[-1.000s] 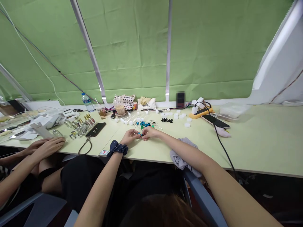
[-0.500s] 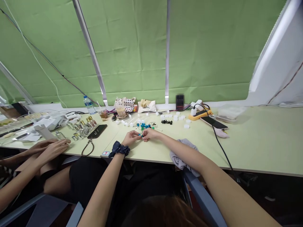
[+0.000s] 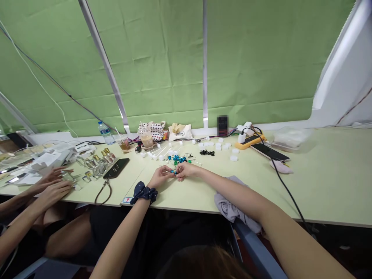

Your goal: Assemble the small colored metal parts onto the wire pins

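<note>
Over the table in front of me, my left hand point(image 3: 161, 176) and my right hand point(image 3: 185, 170) meet with fingertips pinched on a small shiny blue part point(image 3: 173, 172). Its exact kind is too small to make out, and the fingers cover some of it. Just beyond lie a small pile of similar blue pieces point(image 3: 178, 159) and a few green pieces point(image 3: 176, 163). Thin clear sticks with white caps point(image 3: 161, 157) are spread behind my left hand. Small black pieces point(image 3: 207, 152) and round white caps point(image 3: 234, 158) rest farther right.
On the left a co-worker's hands point(image 3: 55, 193) hold a glass bottle, beside several gold-topped bottles point(image 3: 99, 167) and a black phone point(image 3: 116, 168). A grey cloth point(image 3: 232, 205) lies under my right forearm. A black cable point(image 3: 283, 186) crosses the table at right, near a tablet point(image 3: 270, 152).
My hands stay together on the blue part, with only small finger shifts. The co-worker's hands have moved onto a glass bottle. The whole view has tilted slightly.
</note>
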`<state>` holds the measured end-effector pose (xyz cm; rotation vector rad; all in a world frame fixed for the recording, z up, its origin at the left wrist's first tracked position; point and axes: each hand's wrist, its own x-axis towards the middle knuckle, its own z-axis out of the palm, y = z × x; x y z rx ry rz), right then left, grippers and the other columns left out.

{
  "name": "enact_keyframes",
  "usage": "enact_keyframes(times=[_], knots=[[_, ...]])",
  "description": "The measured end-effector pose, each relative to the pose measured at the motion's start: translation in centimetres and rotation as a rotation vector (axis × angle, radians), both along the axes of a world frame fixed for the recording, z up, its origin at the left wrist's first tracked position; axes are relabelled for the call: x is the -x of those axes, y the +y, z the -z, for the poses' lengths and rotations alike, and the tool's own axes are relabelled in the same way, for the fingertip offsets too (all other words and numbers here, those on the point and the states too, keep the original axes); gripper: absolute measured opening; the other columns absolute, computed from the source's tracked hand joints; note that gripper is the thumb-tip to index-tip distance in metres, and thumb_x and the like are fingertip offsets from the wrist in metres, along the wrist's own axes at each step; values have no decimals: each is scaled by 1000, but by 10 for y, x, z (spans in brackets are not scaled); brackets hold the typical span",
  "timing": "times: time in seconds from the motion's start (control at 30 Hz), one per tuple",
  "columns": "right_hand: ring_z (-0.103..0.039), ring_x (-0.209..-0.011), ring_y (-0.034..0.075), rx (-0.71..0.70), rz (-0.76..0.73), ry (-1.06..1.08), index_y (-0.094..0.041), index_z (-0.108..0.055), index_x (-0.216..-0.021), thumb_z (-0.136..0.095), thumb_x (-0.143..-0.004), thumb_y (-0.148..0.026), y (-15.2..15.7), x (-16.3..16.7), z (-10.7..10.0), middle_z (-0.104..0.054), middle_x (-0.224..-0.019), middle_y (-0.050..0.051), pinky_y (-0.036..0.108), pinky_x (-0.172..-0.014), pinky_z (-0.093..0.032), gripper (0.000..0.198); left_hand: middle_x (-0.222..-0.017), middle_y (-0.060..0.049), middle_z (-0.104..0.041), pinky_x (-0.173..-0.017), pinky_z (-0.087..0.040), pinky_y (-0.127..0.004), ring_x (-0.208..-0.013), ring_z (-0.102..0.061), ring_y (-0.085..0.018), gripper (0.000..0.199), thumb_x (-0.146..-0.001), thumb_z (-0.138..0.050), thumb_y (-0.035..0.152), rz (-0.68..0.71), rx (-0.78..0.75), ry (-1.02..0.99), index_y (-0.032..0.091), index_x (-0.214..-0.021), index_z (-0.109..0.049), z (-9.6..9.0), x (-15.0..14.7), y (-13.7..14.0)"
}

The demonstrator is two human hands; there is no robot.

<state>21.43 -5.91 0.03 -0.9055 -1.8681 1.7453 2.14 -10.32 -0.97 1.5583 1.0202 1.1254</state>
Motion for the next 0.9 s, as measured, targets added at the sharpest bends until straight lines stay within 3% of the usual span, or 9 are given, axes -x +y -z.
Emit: enact_keyframes(times=[0.27,0.53,0.7,0.9], knots=[[-66,-55,14,0,26,52,-13,-52,-75,-75,-69,-12,-4,1,0,-63,-58,1,26,-59,-57,24,-79,-6,-71,-77,-51,-33,-82,-69,-22,40,-64,-79,37,44,39,-1,14,-86,-56,-8,0,-5],[-66,-57,16,150,102,140,-11,-57,-79,-79,-62,-39,-2,4,3,-66,-61,5,32,-61,-56,39,-81,-5,-67,-65,-49,-28,-72,-66,-17,33,-68,-76,31,192,120,-42,15,-82,-51,-19,9,18],[-65,-57,15,305,280,275,-14,-55,-83,-78,-61,-51,4,8,-5,-67,-75,5,31,-58,-53,48,-78,-2,-60,-65,-50,-28,-70,-62,-15,29,-69,-74,31,241,94,-20,16,-79,-52,-35,3,49],[-66,-61,17,370,464,272,-15,-53,-82,-74,-63,-57,14,8,-14,-66,-69,6,32,-62,-52,50,-70,1,-54,-61,-46,-23,-66,-54,-11,27,-70,-71,26,128,72,-15,17,-73,-46,-34,-8,71]])
